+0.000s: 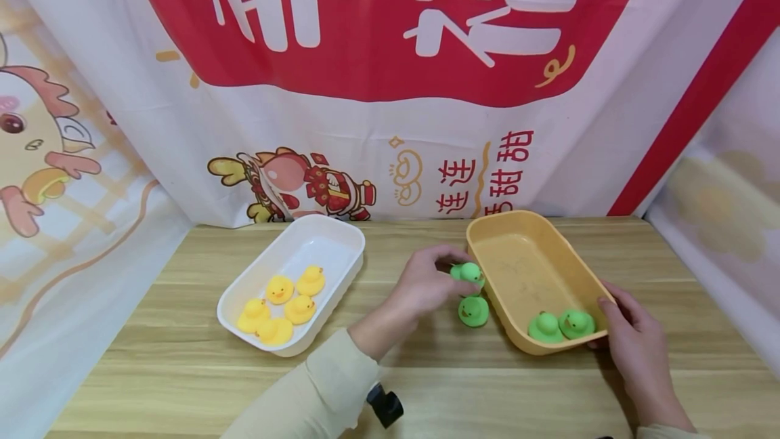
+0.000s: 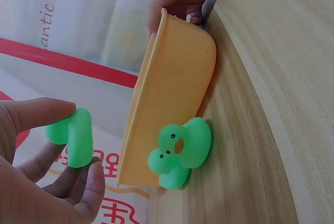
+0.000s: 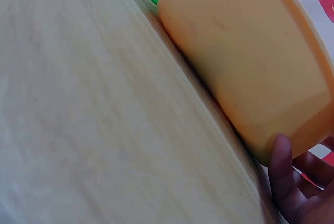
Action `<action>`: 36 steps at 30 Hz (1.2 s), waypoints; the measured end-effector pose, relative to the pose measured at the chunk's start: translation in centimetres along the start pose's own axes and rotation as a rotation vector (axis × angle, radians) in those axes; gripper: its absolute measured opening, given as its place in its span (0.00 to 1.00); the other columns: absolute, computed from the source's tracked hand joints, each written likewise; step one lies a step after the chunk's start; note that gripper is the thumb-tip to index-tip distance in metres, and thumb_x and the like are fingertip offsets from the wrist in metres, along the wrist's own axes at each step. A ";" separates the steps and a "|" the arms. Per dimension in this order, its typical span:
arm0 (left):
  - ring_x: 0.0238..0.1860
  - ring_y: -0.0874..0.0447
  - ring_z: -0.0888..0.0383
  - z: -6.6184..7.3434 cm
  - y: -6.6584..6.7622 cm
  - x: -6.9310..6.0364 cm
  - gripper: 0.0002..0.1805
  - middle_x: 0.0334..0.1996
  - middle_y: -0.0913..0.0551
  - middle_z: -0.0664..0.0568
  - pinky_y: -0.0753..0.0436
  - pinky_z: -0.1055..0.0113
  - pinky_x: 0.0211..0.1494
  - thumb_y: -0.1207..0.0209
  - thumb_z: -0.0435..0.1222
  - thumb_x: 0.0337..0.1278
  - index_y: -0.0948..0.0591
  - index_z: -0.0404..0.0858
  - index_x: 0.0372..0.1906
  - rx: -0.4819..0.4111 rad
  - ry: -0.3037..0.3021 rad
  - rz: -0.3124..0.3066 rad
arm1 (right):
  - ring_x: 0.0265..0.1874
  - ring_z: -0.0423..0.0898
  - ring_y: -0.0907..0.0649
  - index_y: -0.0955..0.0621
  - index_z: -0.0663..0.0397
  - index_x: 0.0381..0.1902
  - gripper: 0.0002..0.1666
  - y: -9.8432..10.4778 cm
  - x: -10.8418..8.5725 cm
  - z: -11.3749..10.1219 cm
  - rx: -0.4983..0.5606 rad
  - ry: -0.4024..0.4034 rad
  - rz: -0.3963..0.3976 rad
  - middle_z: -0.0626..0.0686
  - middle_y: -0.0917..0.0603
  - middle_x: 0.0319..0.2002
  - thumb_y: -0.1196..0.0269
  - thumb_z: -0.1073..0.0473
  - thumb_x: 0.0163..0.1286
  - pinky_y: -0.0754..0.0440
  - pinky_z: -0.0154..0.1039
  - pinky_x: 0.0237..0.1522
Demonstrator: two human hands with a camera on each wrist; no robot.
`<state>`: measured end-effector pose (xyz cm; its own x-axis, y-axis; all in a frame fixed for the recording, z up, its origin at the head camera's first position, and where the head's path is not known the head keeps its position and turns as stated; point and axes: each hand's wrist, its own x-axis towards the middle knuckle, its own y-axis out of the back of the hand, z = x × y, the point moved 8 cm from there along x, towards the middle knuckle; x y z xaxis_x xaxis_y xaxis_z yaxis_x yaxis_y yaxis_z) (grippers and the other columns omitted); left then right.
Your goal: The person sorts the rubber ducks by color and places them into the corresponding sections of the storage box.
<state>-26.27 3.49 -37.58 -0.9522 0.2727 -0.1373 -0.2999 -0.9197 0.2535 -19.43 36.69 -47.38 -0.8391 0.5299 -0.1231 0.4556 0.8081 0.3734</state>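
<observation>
My left hand (image 1: pixel 426 283) pinches a green rubber duck (image 2: pixel 80 139) between thumb and fingers, lifted off the table beside the orange tub (image 1: pixel 518 276). Two more green ducks stand on the tabletop by the tub's left wall: a nearer duck (image 2: pixel 193 143) and a farther duck (image 2: pixel 169 171). From the head view, the held duck and the farther one overlap. Inside the tub, at its near end, sit two green ducks, one left (image 1: pixel 545 328) and one right (image 1: pixel 576 324). My right hand (image 1: pixel 636 344) grips the tub's near right corner; its thumb (image 3: pixel 282 156) appears against the outer wall.
To the left stands a white tub (image 1: pixel 230 310) holding several yellow ducks (image 1: pixel 280 289). Both tubs rest on a wooden table (image 1: pixel 183 358). A printed cloth (image 1: pixel 390 87) hangs behind the table. A black device (image 1: pixel 385 405) shows beside the left sleeve.
</observation>
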 end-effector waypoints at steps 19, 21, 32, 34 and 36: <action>0.46 0.19 0.60 -0.4 -2.6 1.6 0.15 0.42 0.13 0.57 0.20 0.67 0.55 0.22 0.30 0.51 0.11 0.45 0.43 0.018 0.005 -0.026 | 0.20 0.37 0.16 0.22 0.45 0.76 0.28 0.0 -0.2 -0.2 0.045 0.001 0.005 0.21 0.21 0.37 0.43 0.48 0.84 0.13 0.34 0.23; 0.47 0.19 0.60 -0.6 -2.7 1.6 0.15 0.42 0.12 0.57 0.20 0.67 0.55 0.21 0.30 0.51 0.11 0.45 0.43 0.020 0.012 -0.026 | 0.20 0.37 0.16 0.22 0.45 0.76 0.27 0.0 -0.2 -0.2 0.045 -0.004 0.011 0.21 0.20 0.37 0.43 0.48 0.84 0.14 0.34 0.23; 0.47 0.19 0.60 -0.9 -3.4 1.7 0.15 0.43 0.13 0.57 0.20 0.68 0.54 0.21 0.32 0.52 0.11 0.44 0.45 0.026 0.024 -0.055 | 0.21 0.36 0.16 0.22 0.44 0.76 0.27 0.0 -0.2 -0.1 0.050 -0.014 0.010 0.22 0.20 0.38 0.43 0.48 0.84 0.14 0.34 0.23; 0.46 0.19 0.61 -1.0 -3.5 1.8 0.14 0.43 0.13 0.58 0.20 0.69 0.53 0.21 0.32 0.53 0.11 0.44 0.44 0.028 0.027 -0.056 | 0.21 0.36 0.16 0.22 0.45 0.76 0.27 0.0 -0.2 -0.1 0.052 -0.012 0.009 0.22 0.20 0.37 0.43 0.48 0.84 0.14 0.34 0.22; 0.46 0.19 0.61 -1.0 -3.7 1.8 0.14 0.43 0.13 0.58 0.20 0.69 0.53 0.22 0.32 0.53 0.11 0.45 0.44 0.026 0.031 -0.057 | 0.21 0.36 0.16 0.22 0.45 0.76 0.27 0.0 -0.2 -0.1 0.043 -0.012 0.009 0.22 0.20 0.38 0.43 0.48 0.84 0.13 0.34 0.23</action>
<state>-26.87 7.07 -39.75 -0.9316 0.3148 -0.1819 -0.3550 -0.8953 0.2691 -19.33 36.52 -47.24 -0.8312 0.5403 -0.1309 0.4759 0.8132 0.3349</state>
